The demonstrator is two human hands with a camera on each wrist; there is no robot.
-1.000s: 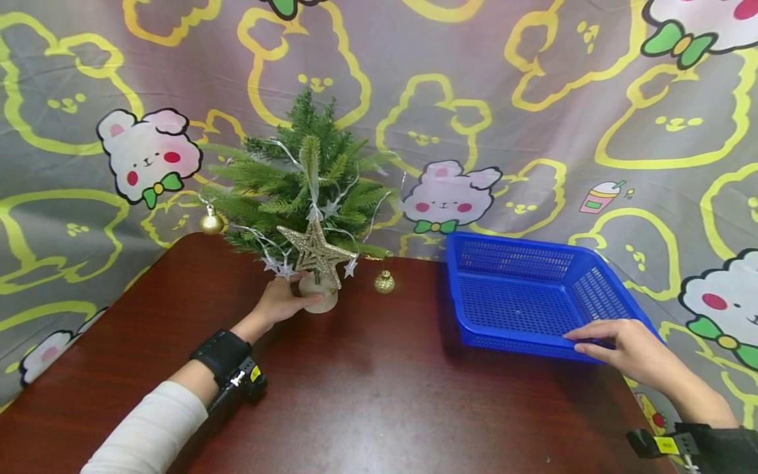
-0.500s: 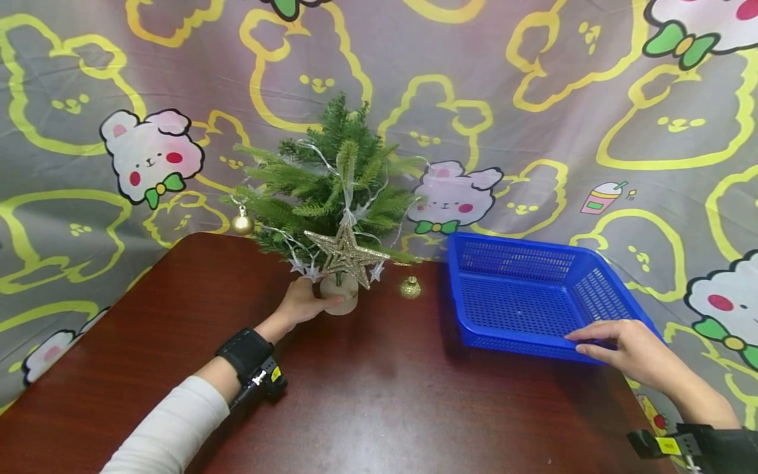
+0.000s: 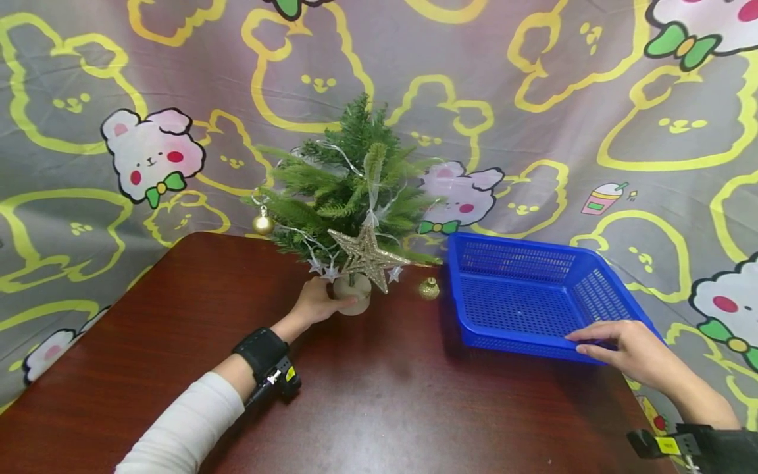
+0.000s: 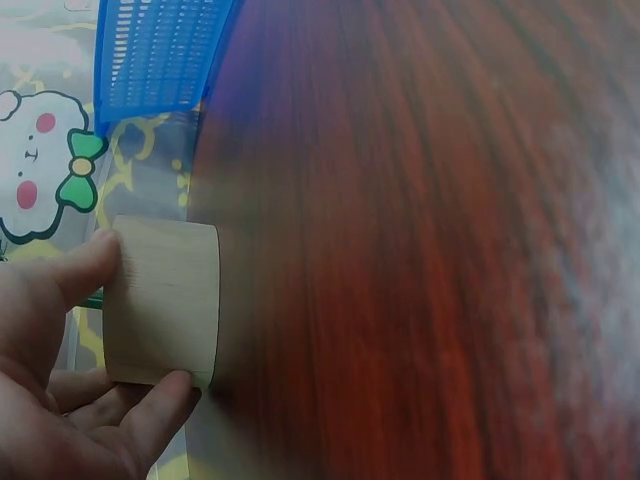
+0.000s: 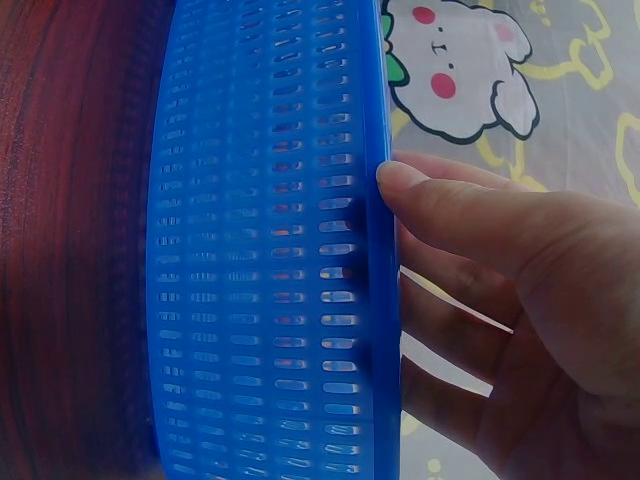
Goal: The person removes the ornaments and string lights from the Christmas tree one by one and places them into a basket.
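Observation:
A small green Christmas tree point(image 3: 337, 178) stands upright on a round pale wooden base point(image 4: 165, 300). My left hand point(image 3: 320, 303) grips that base from the left, thumb on one side and fingers on the other in the left wrist view. Hanging from the branches are a glittery gold star point(image 3: 367, 257), a smooth gold ball point(image 3: 263, 224), a glittery gold ball point(image 3: 429, 288) and a white string with small stars. At the right, my right hand point(image 3: 633, 349) pinches the near rim of a blue perforated plastic basket point(image 3: 515, 341), thumb outside and fingers over the rim.
Both things stand on a dark red-brown wooden table point(image 3: 379, 408). Close behind it hangs a grey curtain point(image 3: 414, 39) with yellow outlines and rabbit faces. Between the tree's right branches and the basket lies only a narrow gap.
The left hand has moved the tree to the right along the table, closer to the basket, its ornaments moving along. The right hand and basket have stayed in place.

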